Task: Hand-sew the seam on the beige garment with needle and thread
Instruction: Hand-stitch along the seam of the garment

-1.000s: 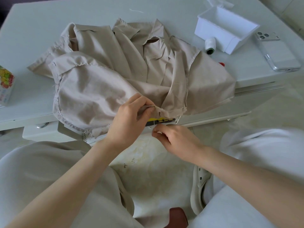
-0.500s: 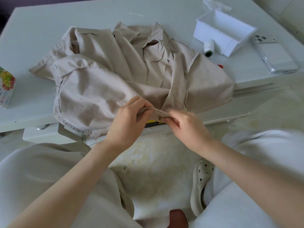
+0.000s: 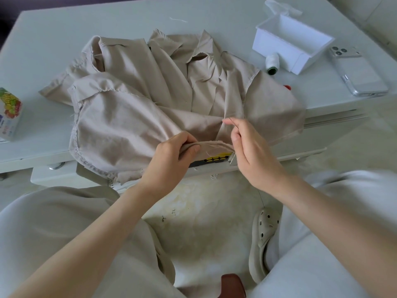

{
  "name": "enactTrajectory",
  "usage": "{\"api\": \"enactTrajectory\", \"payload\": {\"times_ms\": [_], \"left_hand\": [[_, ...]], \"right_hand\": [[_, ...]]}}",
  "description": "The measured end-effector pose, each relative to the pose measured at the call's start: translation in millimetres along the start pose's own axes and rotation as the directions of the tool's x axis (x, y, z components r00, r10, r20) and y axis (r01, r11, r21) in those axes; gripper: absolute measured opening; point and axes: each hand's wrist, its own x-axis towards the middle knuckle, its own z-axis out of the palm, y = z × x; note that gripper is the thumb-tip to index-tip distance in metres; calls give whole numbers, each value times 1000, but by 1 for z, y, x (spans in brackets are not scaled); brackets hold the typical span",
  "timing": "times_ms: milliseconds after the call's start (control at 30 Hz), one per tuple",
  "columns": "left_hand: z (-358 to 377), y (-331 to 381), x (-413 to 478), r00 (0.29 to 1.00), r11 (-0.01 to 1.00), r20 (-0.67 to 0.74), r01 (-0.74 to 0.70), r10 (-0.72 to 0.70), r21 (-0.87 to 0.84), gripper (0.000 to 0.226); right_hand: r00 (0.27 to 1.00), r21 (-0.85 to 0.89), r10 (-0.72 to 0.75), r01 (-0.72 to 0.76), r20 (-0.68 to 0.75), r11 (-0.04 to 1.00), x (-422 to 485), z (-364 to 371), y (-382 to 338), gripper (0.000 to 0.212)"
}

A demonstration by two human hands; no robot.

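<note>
The beige garment (image 3: 150,100) lies crumpled on the pale table (image 3: 43,35), its near edge hanging over the front. My left hand (image 3: 169,162) pinches the folded seam edge (image 3: 214,145) between thumb and fingers. My right hand (image 3: 251,151) is raised just right of that seam, with thumb and forefinger pinching a thin needle (image 3: 233,122) near the cloth. A dark thread (image 3: 261,197) trails down past my right wrist.
At the back right stand a white plastic box (image 3: 294,41), a white thread spool (image 3: 272,63) and a phone (image 3: 357,72). A printed carton (image 3: 9,117) sits at the left edge. A yellow and black object (image 3: 216,158) shows under the seam. My knees and a shoe (image 3: 264,237) are below.
My right hand rose from below the seam at the table edge, passed the cloth, and now lifts the needle up above and to the right of it. My left hand kept its pinch.
</note>
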Motion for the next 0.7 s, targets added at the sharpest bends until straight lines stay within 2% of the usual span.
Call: {"api": "enactTrajectory", "payload": {"times_ms": [133, 300, 433, 567, 700], "left_hand": [[0, 0, 0, 999, 999, -8, 44, -44, -29, 14], [0, 0, 0, 999, 998, -17, 51, -51, -25, 10], [-1, 0, 0, 999, 998, -17, 45, -46, -41, 9], [-1, 1, 0, 999, 998, -21, 41, -42, -40, 9], [-1, 1, 0, 999, 998, -25, 44, -45, -40, 10]], "right_hand": [[985, -34, -172, 172, 7, 984, -9, 3, -3, 38], [994, -25, -91, 93, 64, 995, -17, 13, -5, 26], [991, -65, -91, 97, 96, 993, -19, 15, -4, 23], [992, -93, -83, 92, 98, 991, -18, 16, -4, 9], [994, -104, -69, 79, 89, 991, -18, 16, -5, 17]]}}
